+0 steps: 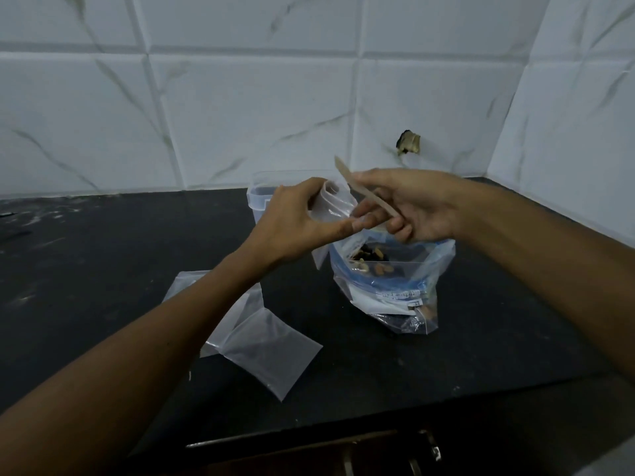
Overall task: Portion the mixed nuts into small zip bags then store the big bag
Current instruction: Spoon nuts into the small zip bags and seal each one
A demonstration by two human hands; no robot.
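Observation:
The big zip bag (391,290) stands open on the black counter, with mixed nuts (372,261) showing through its mouth. Just above it my left hand (299,221) pinches a small clear zip bag (335,204) by its top. My right hand (412,204) grips a thin wooden spoon (364,190) whose handle points up and left, and its fingertips touch the small bag too. The spoon's bowl end is hidden inside my right hand. Spare small zip bags (261,345) lie flat on the counter under my left forearm.
A clear plastic container (261,194) stands behind my hands near the white tiled wall. The black counter (481,338) ends at a front edge low in view, with a drawer handle (292,438) below it. A wall corner closes the right side.

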